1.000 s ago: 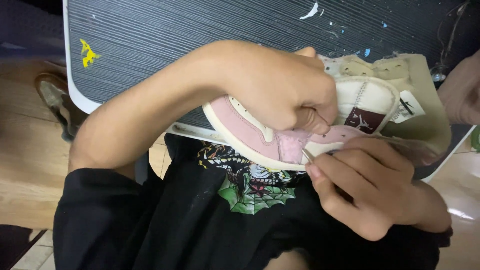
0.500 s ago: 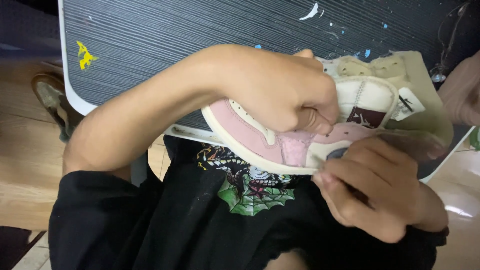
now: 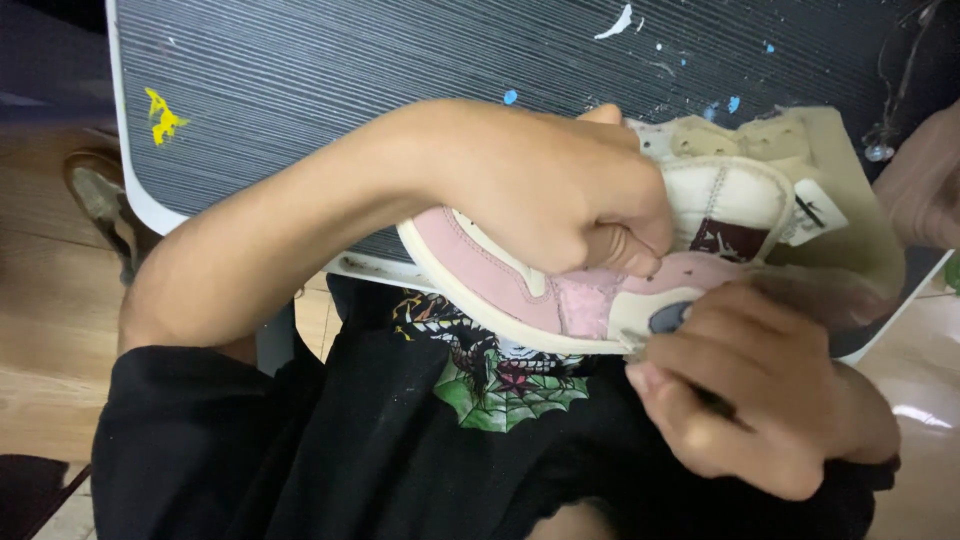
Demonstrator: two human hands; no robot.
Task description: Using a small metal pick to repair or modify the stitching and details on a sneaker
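Nearest the camera, below the sneaker [image 3: 520, 290], lies the person's black T-shirt [image 3: 330, 450] with a green and white web-like print [image 3: 500, 385] on its front, filling the lower part of the view. Just right of that print and directly under the sneaker's heel end, the right hand [image 3: 760, 395] is curled shut around a thin dark tool whose shape is mostly hidden inside the fist; its fingertips press against the cream lower edge of the sneaker. The sneaker itself is pink and cream, held on its side above the lap, its sole rim facing the shirt and its collar and white tongue tag turned toward the right. Over the sneaker's upper side, the left hand [image 3: 560, 190] is clenched around the shoe's body, with the thumb tucked against the pink panel, and the bare forearm runs from it down to the left into the black sleeve. Behind the sneaker stretches a dark, finely ribbed tabletop [image 3: 350, 80] with a white rim, flecked with yellow, white and blue paint spots. Left of the tabletop, beyond the forearm, is a wooden floor [image 3: 40, 300], where a worn shoe [image 3: 100, 200] lies partly hidden by the table's edge.
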